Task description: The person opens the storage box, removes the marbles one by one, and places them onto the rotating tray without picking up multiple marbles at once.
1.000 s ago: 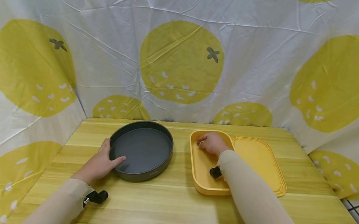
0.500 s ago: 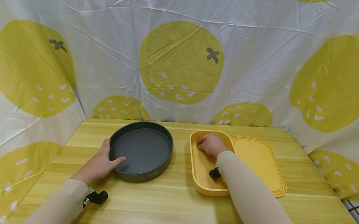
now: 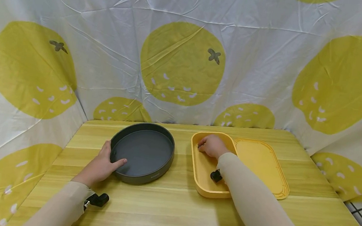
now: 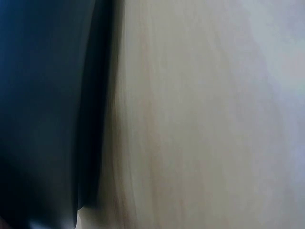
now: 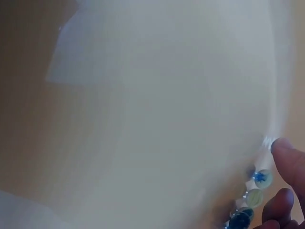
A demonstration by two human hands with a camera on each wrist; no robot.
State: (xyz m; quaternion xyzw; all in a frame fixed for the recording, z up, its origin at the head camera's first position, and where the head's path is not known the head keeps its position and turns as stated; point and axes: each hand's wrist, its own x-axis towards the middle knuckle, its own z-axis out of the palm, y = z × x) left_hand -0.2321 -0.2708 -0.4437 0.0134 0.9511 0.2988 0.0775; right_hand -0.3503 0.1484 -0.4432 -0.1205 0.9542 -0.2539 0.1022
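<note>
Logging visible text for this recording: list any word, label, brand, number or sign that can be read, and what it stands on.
None can be read.
Dark pan, outer wall: one small pale marking, too small to read.
Beads: coloured patterns, no lettering I can make out.
Yellow box, yellow lid, patterned curtain: no text visible.

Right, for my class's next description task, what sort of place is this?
Probably an indoor filming corner, though I can't be sure: fruit-print cloth hangs behind and beside a wooden table, and a black wrist camera shows at each sleeve.
</note>
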